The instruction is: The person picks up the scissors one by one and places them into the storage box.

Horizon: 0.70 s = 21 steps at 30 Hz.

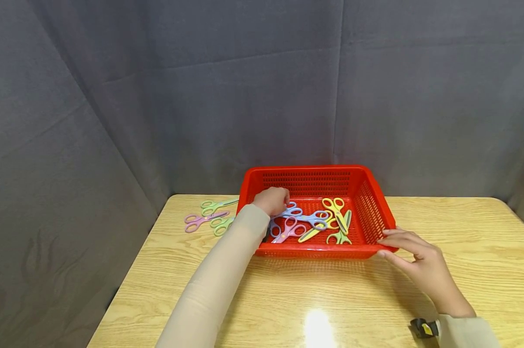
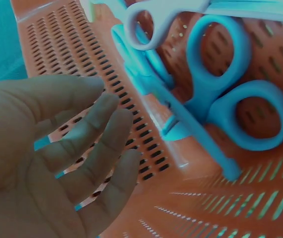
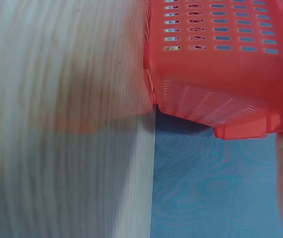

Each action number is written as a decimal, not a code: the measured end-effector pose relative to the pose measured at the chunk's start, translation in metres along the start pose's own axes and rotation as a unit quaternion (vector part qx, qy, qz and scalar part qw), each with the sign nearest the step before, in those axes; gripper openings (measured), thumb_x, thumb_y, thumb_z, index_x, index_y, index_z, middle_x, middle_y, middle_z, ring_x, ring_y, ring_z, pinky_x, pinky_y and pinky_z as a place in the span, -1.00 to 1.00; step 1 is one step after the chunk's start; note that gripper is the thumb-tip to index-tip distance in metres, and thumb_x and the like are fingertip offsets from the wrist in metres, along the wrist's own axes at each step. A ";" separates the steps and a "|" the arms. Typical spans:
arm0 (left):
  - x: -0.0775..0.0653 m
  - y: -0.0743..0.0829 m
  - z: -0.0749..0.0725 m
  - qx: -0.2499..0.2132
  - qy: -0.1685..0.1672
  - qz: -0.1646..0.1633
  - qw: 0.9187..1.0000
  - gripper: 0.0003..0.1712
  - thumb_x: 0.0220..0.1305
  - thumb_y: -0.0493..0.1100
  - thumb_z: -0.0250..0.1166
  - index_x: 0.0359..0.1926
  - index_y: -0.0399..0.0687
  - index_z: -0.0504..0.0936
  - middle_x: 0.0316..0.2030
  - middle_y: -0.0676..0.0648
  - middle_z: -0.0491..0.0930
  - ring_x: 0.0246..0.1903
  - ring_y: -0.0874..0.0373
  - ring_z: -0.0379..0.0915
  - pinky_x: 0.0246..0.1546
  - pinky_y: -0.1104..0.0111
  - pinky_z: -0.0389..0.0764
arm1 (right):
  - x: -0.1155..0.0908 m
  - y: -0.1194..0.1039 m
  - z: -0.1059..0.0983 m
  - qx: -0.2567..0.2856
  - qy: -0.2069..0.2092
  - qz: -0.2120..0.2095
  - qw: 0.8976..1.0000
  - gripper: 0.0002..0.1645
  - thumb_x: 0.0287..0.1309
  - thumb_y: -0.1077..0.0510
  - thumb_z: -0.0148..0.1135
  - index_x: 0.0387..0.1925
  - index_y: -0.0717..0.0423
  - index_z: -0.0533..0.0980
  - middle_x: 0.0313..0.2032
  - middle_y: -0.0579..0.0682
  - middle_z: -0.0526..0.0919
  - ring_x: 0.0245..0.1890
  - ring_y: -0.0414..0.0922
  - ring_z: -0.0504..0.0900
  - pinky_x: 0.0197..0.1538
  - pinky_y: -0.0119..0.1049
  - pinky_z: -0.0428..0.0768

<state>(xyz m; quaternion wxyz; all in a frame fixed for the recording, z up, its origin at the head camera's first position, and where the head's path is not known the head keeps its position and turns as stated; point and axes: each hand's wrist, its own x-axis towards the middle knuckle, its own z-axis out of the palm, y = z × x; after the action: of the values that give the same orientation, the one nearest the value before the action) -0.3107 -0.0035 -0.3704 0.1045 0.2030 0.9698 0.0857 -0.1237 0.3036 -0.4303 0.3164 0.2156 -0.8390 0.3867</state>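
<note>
Head view looks fwd/down; wrist views v. close, R prob. tilted, all sharing basket (image 1: pixel 318 248).

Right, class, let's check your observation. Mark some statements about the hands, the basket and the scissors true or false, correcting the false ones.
1. The left hand is inside the red basket. True.
2. The left hand grips a pair of scissors. False: its fingers hold nothing.
3. The right hand is at the basket's near right corner. True.
4. No scissors lie outside the basket. False: the purple scissors lie on the table.
5. The pink scissors lie in the basket. True.
</note>
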 end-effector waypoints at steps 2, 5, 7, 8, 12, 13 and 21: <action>-0.001 0.002 0.000 0.003 -0.001 0.000 1.000 -0.87 0.35 -0.21 0.23 -0.14 0.03 0.67 -0.25 0.04 0.62 -0.29 0.12 0.48 -0.32 0.26 0.48 | 0.000 0.000 0.000 0.002 0.000 0.001 1.000 -0.44 -0.38 0.57 0.58 -0.23 0.08 0.76 -0.10 0.05 0.76 0.15 -0.39 0.56 0.29 -0.56 0.36; -0.003 0.003 -0.001 0.005 -0.002 0.000 1.000 -0.79 0.35 -0.20 0.24 -0.04 0.02 0.69 -0.19 0.04 0.65 -0.26 0.12 0.49 -0.29 0.24 0.52 | -0.001 0.000 0.001 0.003 -0.002 0.002 1.000 -0.45 -0.36 0.57 0.58 -0.23 0.08 0.75 -0.10 0.09 0.76 0.16 -0.38 0.56 0.30 -0.55 0.36; -0.005 0.004 -0.002 0.006 0.003 0.004 1.000 -0.76 0.36 -0.19 0.23 0.00 0.02 0.69 -0.15 0.03 0.66 -0.25 0.12 0.50 -0.26 0.23 0.55 | -0.001 0.000 0.001 0.004 -0.002 0.001 1.000 -0.45 -0.36 0.57 0.58 -0.23 0.09 0.75 -0.11 0.13 0.75 0.16 -0.38 0.56 0.30 -0.55 0.36; -0.006 0.005 -0.004 0.005 0.007 0.007 1.000 -0.75 0.36 -0.20 0.22 0.01 0.02 0.68 -0.13 0.03 0.66 -0.25 0.11 0.50 -0.26 0.22 0.56 | -0.001 0.000 0.001 0.006 -0.003 0.003 1.000 -0.45 -0.36 0.58 0.57 -0.23 0.10 0.75 -0.11 0.14 0.75 0.16 -0.38 0.56 0.30 -0.55 0.36; -0.013 0.007 -0.012 -0.008 0.023 0.017 1.000 -0.77 0.38 -0.19 0.23 0.02 0.02 0.67 -0.12 0.01 0.66 -0.25 0.09 0.49 -0.25 0.23 0.57 | 0.000 0.001 0.001 0.006 -0.002 0.001 1.000 -0.43 -0.38 0.58 0.57 -0.23 0.10 0.76 -0.12 0.16 0.75 0.16 -0.37 0.56 0.29 -0.55 0.37; -0.015 0.008 -0.015 -0.013 0.025 0.018 0.999 -0.77 0.39 -0.19 0.23 0.02 0.02 0.66 -0.13 0.00 0.66 -0.25 0.09 0.49 -0.26 0.24 0.57 | 0.000 0.000 0.001 0.006 -0.002 0.001 1.000 -0.43 -0.38 0.58 0.57 -0.23 0.10 0.76 -0.13 0.16 0.75 0.15 -0.37 0.56 0.29 -0.55 0.37; -0.029 0.006 -0.031 -0.058 0.050 0.029 0.997 -0.76 0.41 -0.16 0.25 0.06 0.03 0.64 -0.21 0.02 0.63 -0.31 0.10 0.46 -0.29 0.29 0.54 | -0.001 0.001 -0.001 0.004 -0.008 0.008 1.000 -0.45 -0.38 0.58 0.57 -0.23 0.13 0.75 -0.13 0.22 0.74 0.15 -0.37 0.56 0.30 -0.53 0.37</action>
<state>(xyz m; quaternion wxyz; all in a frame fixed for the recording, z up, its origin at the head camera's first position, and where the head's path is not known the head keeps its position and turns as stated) -0.2897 -0.0135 -0.3345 0.0644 0.2205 0.9609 0.1547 -0.1233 0.3055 -0.4311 0.3062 0.2135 -0.8414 0.3909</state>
